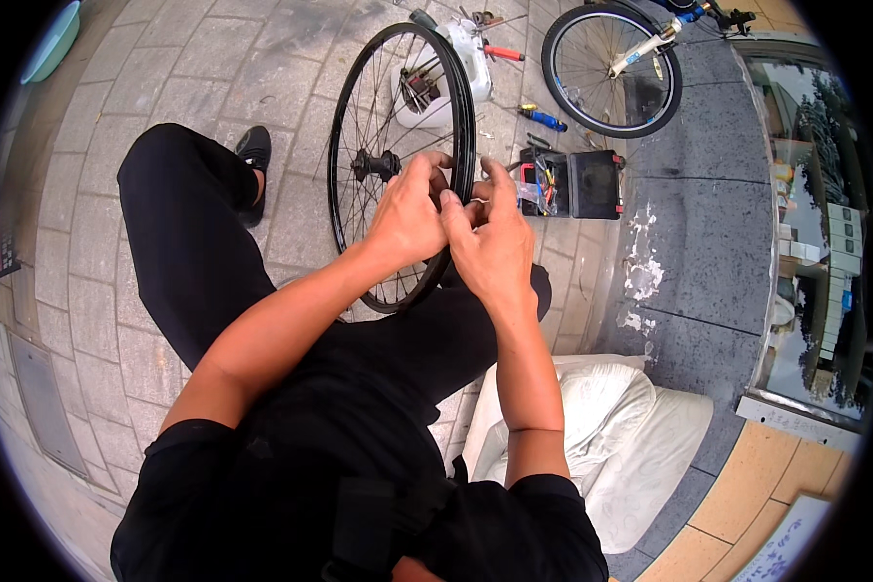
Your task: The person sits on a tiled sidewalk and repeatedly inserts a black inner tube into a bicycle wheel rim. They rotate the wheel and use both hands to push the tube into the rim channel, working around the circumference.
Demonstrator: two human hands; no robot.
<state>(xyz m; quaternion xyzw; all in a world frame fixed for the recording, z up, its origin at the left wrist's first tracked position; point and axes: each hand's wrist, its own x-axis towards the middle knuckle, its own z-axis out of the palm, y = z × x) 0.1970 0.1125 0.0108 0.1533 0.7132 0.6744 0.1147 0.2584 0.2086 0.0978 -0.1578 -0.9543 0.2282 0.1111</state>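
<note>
A black spoked bicycle wheel (463, 107) stands upright over my lap, without a tyre that I can make out. Its dark hub (374, 165) faces left. My left hand (412, 213) is at the near right part of the rim, its fingers curled over the edge from the spoke side. From the other side my right hand (493, 228) meets it, thumb and fingers closed around the same stretch of rim. Both sets of fingertips come together there; whether they pinch something small is hidden.
Beyond the wheel stands a cut white plastic container (422, 114) with tools. An open black toolbox (594, 184) lies to the right, near a blue screwdriver-like tool (543, 119). Farther back is a bicycle's front wheel (553, 58). White cushions (640, 456) lie at my right; a glass window (815, 242) lines that side.
</note>
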